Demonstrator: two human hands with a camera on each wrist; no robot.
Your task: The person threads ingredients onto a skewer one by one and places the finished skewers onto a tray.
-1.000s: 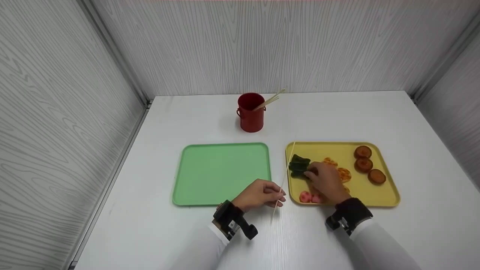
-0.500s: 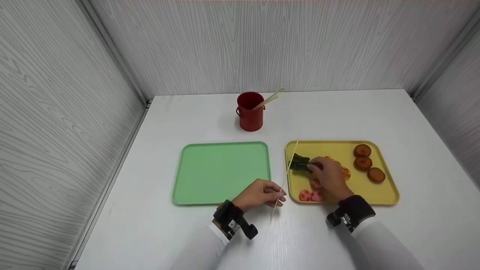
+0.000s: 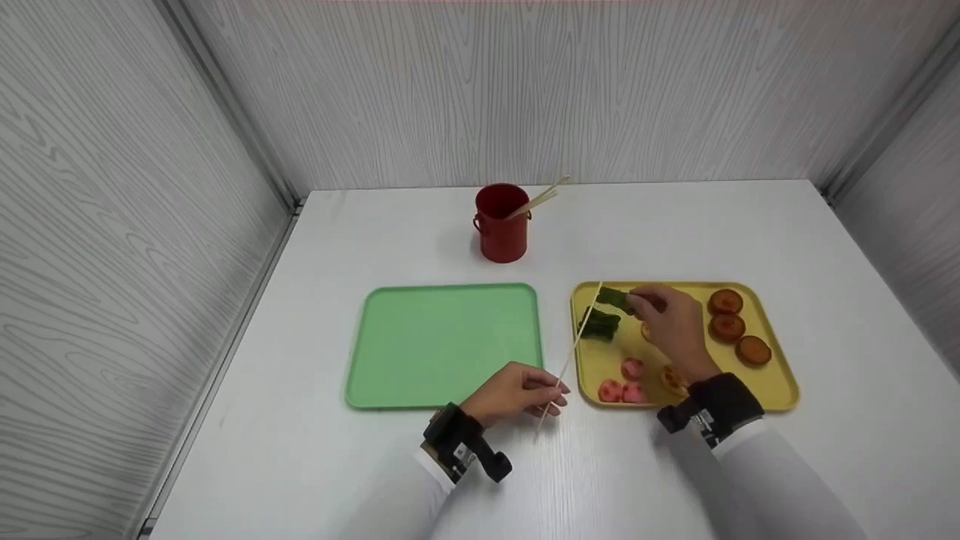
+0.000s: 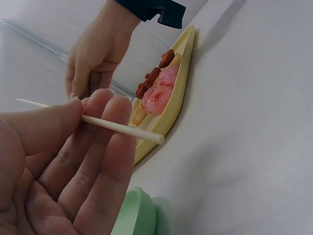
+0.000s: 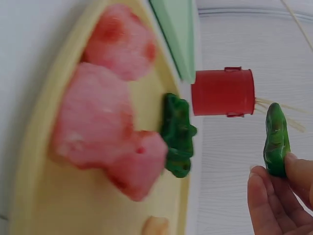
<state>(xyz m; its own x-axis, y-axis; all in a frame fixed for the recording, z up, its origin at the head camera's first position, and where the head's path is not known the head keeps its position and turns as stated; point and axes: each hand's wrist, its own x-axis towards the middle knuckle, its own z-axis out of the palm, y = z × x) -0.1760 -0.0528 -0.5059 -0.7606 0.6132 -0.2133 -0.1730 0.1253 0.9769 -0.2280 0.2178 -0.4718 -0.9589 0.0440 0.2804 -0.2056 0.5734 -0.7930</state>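
In the head view, my left hand [image 3: 516,390] pinches a thin wooden skewer [image 3: 577,337] between thumb and fingers, its far end slanting up over the left edge of the yellow tray [image 3: 724,386]. A green pepper piece [image 5: 277,139] is held between the thumb and fingers of my right hand [image 3: 677,328], lifted above that tray and close to the skewer's far tip. More green pepper pieces [image 3: 600,325] lie on the tray below. Near them are several pink meat-like pieces [image 5: 93,117] and orange-yellow pieces [image 3: 673,379], partly covered by my right hand and wrist.
Brown round slices [image 3: 727,328] lie at the tray's right side. A green tray [image 3: 450,345] stands to the left of the yellow one. Behind both, a red bucket [image 3: 504,241] holds several skewers [image 3: 540,201] leaning right. White panels [image 3: 480,90] enclose the table's back and sides.
My right hand has picked one green pepper piece off the pile and raised it away from me, toward the skewer's tip. My left hand stays nearly still; the skewer's far end has swung slightly right.
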